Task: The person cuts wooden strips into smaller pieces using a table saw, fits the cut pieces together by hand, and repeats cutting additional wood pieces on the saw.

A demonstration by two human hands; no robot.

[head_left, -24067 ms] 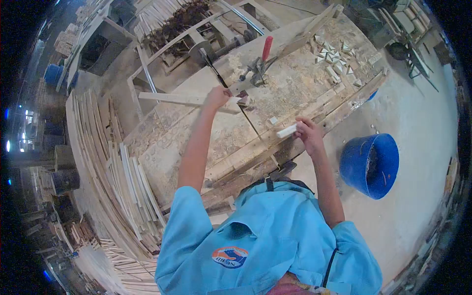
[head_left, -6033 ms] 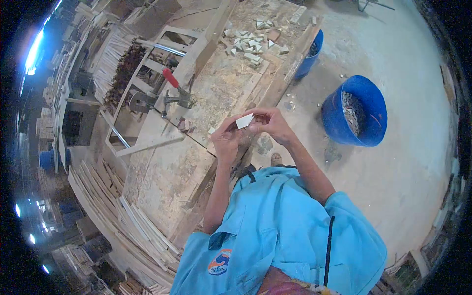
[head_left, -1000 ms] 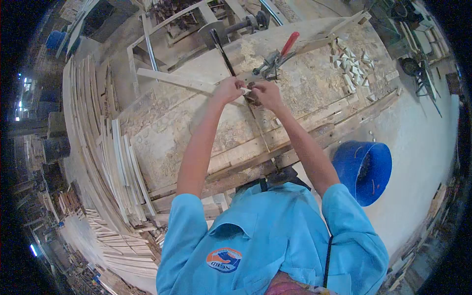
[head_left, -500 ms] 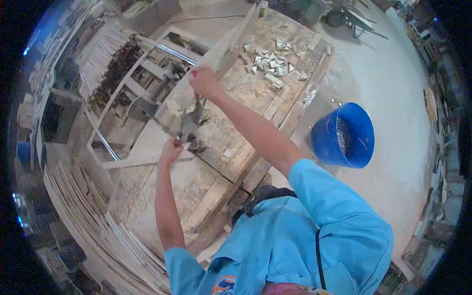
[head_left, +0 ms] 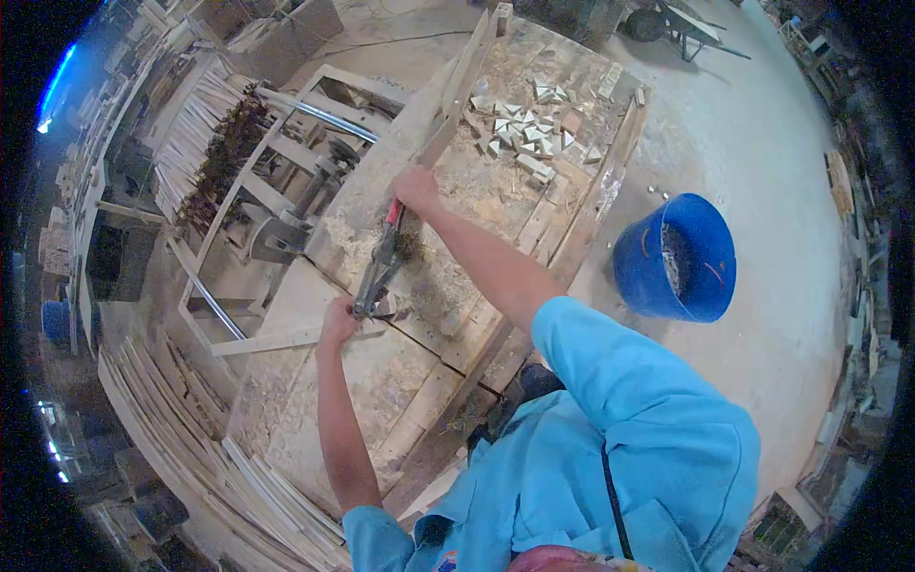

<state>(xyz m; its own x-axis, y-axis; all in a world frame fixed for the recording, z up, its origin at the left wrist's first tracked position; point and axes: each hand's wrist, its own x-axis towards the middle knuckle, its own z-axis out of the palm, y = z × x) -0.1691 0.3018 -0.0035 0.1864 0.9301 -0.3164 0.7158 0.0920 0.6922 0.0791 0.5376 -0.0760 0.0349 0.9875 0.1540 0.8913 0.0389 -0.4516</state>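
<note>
Off the tabletop's (head_left: 367,386) near edge, a blue tub (head_left: 637,269) holds scraps (head_left: 671,262). The left hand (head_left: 338,321) is at the strip (head_left: 272,341), beside the nose of the clamp (head_left: 382,253); its grip I cannot tell. The clamp runs lengthwise toward the tabletop's far right corner, the right hand (head_left: 416,189) wrapped round its red handle (head_left: 394,212).

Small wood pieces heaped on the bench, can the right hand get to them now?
Probably yes, once the right hand releases the red handle; nothing appears to block the wood pieces.
</note>
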